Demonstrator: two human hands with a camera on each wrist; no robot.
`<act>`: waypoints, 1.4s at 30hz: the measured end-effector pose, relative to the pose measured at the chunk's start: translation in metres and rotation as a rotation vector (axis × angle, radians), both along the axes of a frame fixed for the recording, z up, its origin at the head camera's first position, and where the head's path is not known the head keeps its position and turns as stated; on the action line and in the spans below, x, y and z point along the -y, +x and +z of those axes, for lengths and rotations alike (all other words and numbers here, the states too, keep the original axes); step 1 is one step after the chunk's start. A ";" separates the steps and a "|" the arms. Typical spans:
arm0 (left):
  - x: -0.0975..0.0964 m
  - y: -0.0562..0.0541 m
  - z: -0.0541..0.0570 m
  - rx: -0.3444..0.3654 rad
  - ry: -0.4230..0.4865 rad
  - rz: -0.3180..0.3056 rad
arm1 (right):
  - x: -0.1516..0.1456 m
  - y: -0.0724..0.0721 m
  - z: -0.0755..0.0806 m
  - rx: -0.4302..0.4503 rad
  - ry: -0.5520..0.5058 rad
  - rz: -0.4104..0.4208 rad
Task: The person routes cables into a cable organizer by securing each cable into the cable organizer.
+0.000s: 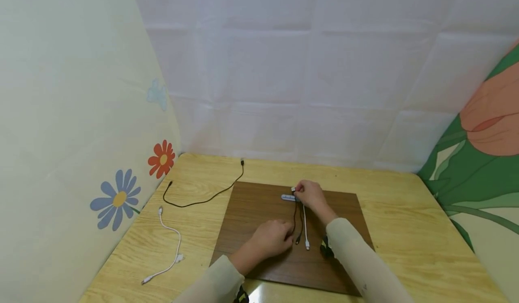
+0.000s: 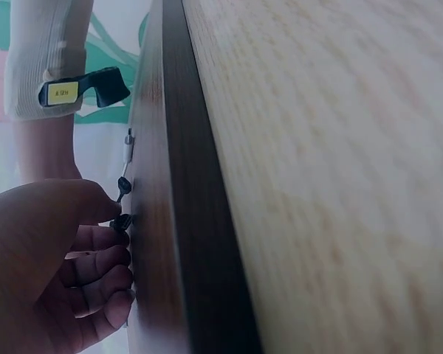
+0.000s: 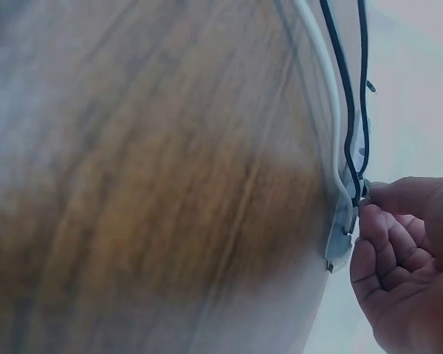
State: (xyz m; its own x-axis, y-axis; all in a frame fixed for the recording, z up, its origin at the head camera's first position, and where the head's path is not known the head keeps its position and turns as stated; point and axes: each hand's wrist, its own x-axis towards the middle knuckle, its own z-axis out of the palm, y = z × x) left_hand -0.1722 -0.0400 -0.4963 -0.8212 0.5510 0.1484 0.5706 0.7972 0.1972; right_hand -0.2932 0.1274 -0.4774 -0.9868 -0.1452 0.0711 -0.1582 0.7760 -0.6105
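Note:
A light-blue cable clip strip [image 1: 287,197] lies near the far edge of a brown board. My right hand [image 1: 311,195] pinches a black cable [image 1: 294,214] just by its USB plug [image 1: 293,189], right at the strip. In the right wrist view, two black cables and a white cable [image 3: 331,88] run to the strip beside the fingertips. My left hand [image 1: 272,237] holds the lower end of the same black cable, its small black connector [image 2: 121,221] between thumb and forefinger. Another black connector [image 1: 298,240] and the white cable's end [image 1: 307,245] lie on the board to its right.
The brown board [image 1: 251,208] lies on a light wooden table [image 1: 413,222]. On the left are a loose black cable [image 1: 198,202] and a short white cable [image 1: 179,240]. Fabric walls stand behind and at both sides.

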 end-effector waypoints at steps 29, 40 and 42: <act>0.039 0.000 -0.001 -0.011 -0.087 0.086 | -0.083 0.032 -0.002 0.011 0.331 0.231; 0.055 0.001 0.003 -0.013 -0.089 0.082 | -0.095 0.045 -0.001 0.057 0.384 0.255; 0.060 0.002 0.002 -0.018 -0.082 0.096 | -0.097 0.049 -0.001 0.065 0.390 0.252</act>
